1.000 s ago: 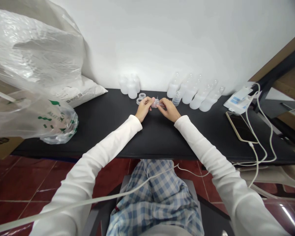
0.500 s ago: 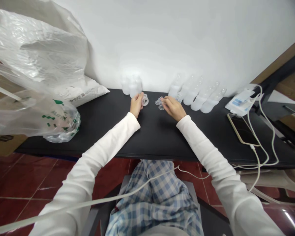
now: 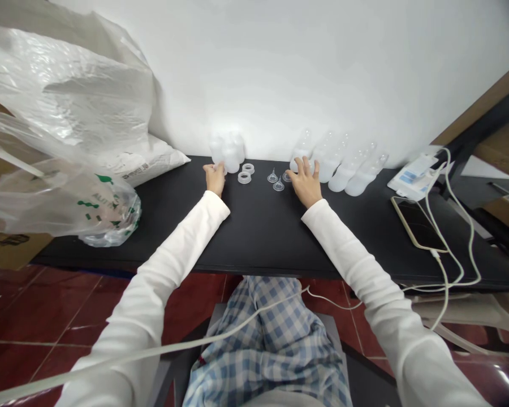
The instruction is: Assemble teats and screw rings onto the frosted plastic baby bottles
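Observation:
My left hand [image 3: 215,180] is at the left front of a cluster of frosted white baby bottles [image 3: 231,161]. Its fingers are curled, and a pale edge shows at their tips; what they grip cannot be made out. Just right of it, two clear collar rings [image 3: 244,178] lie on the black table [image 3: 254,226]. Clear bottle nipples [image 3: 279,185] rest farther right, one partly behind the thumb of my right hand [image 3: 306,183]. That hand has its fingers spread, in front of the leftmost bottle of a row of capped bottles [image 3: 338,183].
A large white plastic sack [image 3: 93,96] and a clear bag with green print [image 3: 106,209] occupy the left end. On the right are a white-and-blue packet [image 3: 413,175], a phone [image 3: 419,223] and looping white cables [image 3: 470,237]. A white wall [image 3: 271,73] stands behind.
My left hand has moved left from the collar rings, leaving them on the table. My right hand has shifted slightly right from the nipples, and its fingers have spread.

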